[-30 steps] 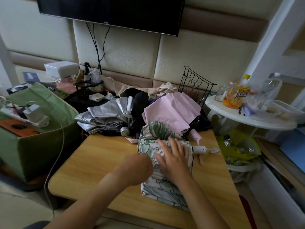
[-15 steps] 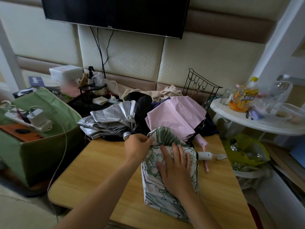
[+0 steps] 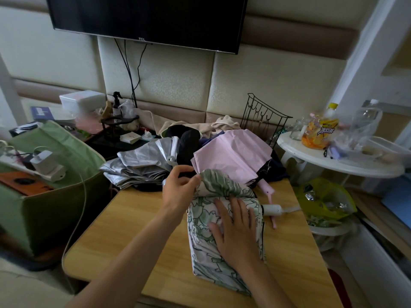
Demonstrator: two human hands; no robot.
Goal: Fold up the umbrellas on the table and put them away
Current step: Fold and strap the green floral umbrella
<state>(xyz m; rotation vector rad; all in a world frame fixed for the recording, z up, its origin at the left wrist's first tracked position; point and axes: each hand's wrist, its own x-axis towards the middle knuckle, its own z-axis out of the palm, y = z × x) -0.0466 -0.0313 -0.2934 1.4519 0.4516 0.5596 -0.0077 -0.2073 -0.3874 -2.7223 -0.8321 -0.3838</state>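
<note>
Nearest on the wooden table (image 3: 124,238), the green floral umbrella (image 3: 206,252) lies flattened, canopy pleats partly gathered, its white handle (image 3: 272,210) projecting to the right. The right hand (image 3: 235,232) presses flat on the fabric, fingers spread and gripping nothing. The left hand (image 3: 178,194) is at the far end of the canopy, fingers pinched together on a fold of cloth being turned over. Beyond, the pink umbrella (image 3: 231,152) and the silver umbrella (image 3: 142,163) lie collapsed but loose and unwrapped at the table's far edge, with dark fabric (image 3: 189,138) between them. Assessment: the first umbrella is mid-fold, not yet rolled or strapped; at least two remain untouched; nothing has been put away. Early stage.
</note>
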